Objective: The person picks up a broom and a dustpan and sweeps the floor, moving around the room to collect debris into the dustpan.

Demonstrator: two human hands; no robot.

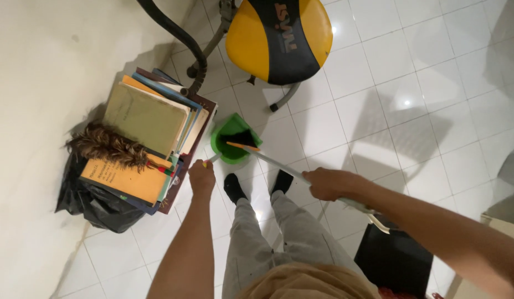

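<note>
Below, two hands work a green dustpan [233,139] and a broom at frame centre.

Left hand [202,180] is fisted around the dustpan's handle; right hand [327,183] is wrapped tight around the grey broom handle [279,165], its bristles inside the pan, beside stacked books [146,116].

Both arms are bare, with no sleeves, watch or rings in view on the left hand [201,178] or the right hand [325,183]. Light grey trousers [268,235] cover the legs, black socks [234,187] the feet, and a tan top [309,282] shows at the bottom edge.
</note>
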